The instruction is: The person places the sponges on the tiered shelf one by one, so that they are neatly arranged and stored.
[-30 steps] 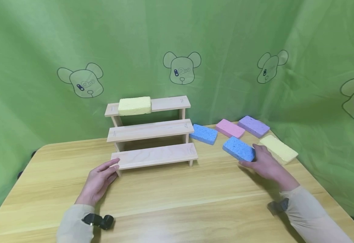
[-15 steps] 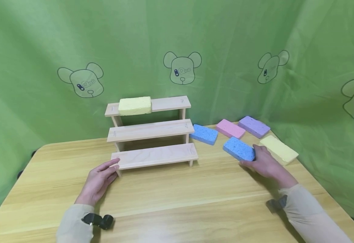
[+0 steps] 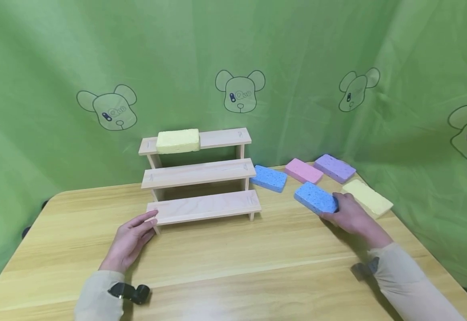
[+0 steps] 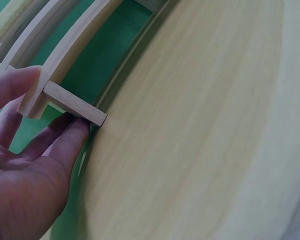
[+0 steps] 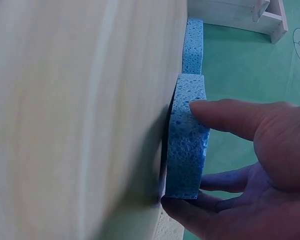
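Note:
A three-step wooden display stand [image 3: 201,207] stands left of centre in the head view, a yellow sponge [image 3: 178,141] lying on its top step. My left hand [image 3: 131,240] holds the left end of the bottom step. In the left wrist view the thumb [image 4: 20,82] lies on the step's end and fingertips touch the leg [image 4: 75,103]. On the right, my right hand [image 3: 351,216] grips a blue sponge [image 3: 315,197] by its near right end. The right wrist view shows the thumb on one side of this sponge [image 5: 187,145] and fingers round the other; its lower edge is close to the tabletop.
Another blue sponge [image 3: 270,178] lies beside the stand, partly behind its steps. Further right are a pink sponge [image 3: 303,170], a purple sponge [image 3: 334,168] and a second yellow sponge [image 3: 367,197]. A green curtain [image 3: 297,53] hangs behind the wooden table [image 3: 217,276].

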A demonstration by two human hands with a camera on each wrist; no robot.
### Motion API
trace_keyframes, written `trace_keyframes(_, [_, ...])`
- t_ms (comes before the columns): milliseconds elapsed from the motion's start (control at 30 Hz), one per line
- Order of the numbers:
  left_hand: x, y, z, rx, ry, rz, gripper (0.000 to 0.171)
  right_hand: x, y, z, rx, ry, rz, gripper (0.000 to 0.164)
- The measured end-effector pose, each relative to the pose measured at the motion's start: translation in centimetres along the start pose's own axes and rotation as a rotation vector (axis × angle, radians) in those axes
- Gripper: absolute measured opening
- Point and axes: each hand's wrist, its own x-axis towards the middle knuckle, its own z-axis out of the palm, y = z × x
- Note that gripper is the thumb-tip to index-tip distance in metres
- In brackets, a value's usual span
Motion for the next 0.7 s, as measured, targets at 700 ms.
trace_keyframes(700, [0.0, 0.0, 0.0, -0.003, -0.005, 0.006, 0.023, -1.0, -1.4, -1.7, 0.051, 0.069, -0.021, 0.087])
